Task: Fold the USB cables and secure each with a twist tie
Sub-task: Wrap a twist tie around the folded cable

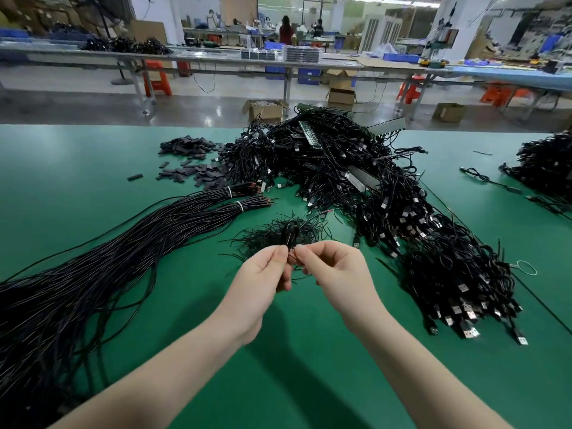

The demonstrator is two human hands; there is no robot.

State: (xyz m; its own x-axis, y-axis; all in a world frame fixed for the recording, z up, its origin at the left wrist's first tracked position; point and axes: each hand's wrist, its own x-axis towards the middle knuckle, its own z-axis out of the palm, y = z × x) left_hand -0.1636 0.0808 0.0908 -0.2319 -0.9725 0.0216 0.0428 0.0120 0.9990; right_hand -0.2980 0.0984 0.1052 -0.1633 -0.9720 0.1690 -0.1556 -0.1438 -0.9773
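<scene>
Two hands (263, 274), one folded cable (289, 233), two tied wire bundles (235, 196), three orange stools (156, 77).

We see the left hand (263, 274) and the right hand (332, 270) raised above the green table (93, 156), pinching a folded black cable (289, 235) between fingertips, its loop standing upward. Just behind it lies a heap of twist ties (266, 235) (thin black strands). A large cable pile (387, 193) spreads to the right; long bundled wires (108, 243) run left.
</scene>
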